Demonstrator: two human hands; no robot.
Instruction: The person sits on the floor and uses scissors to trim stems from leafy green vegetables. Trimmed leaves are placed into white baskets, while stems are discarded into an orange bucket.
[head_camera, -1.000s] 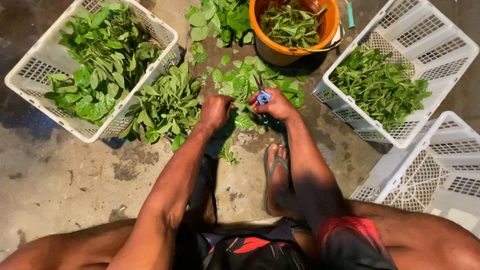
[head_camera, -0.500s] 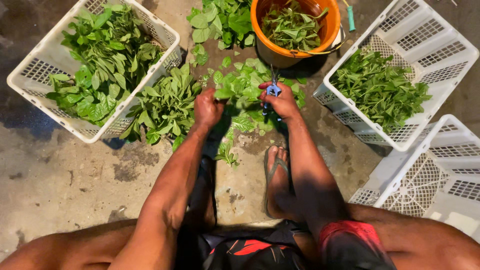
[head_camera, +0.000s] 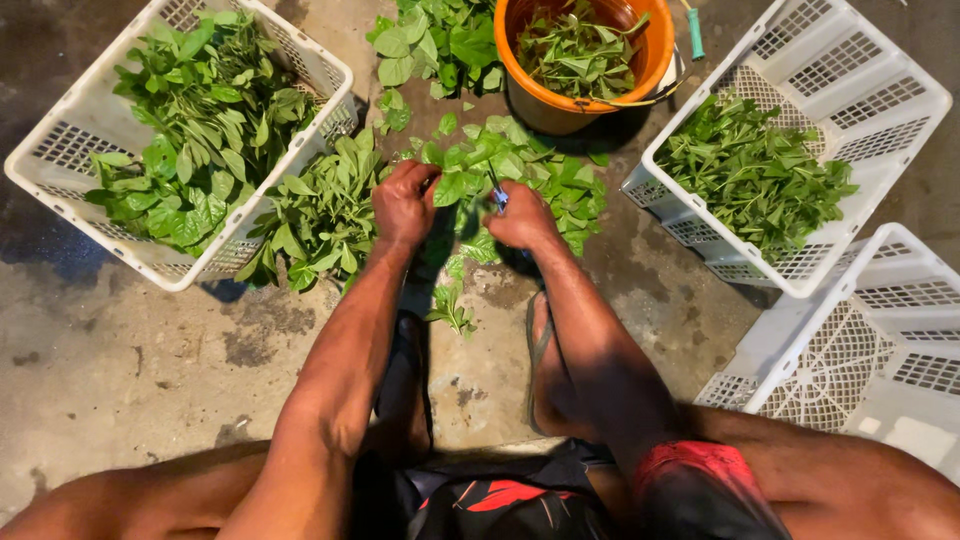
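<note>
Hands have drifted a little toward the left basket since half a second ago. The left hand (head_camera: 403, 203) now closes its fingers around a leafy sprig (head_camera: 455, 185) from the loose pile of greens (head_camera: 520, 175) on the floor. The right hand (head_camera: 520, 215) stays pinched on small blue-handled scissors (head_camera: 497, 197), touching that sprig. Orange bucket (head_camera: 640, 60), left basket (head_camera: 60, 150) and right basket (head_camera: 850, 100) lie as before.

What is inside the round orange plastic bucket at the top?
The round orange plastic bucket holds loose green leafy stems. They cover its bottom, so anything beneath stays hidden.
</note>
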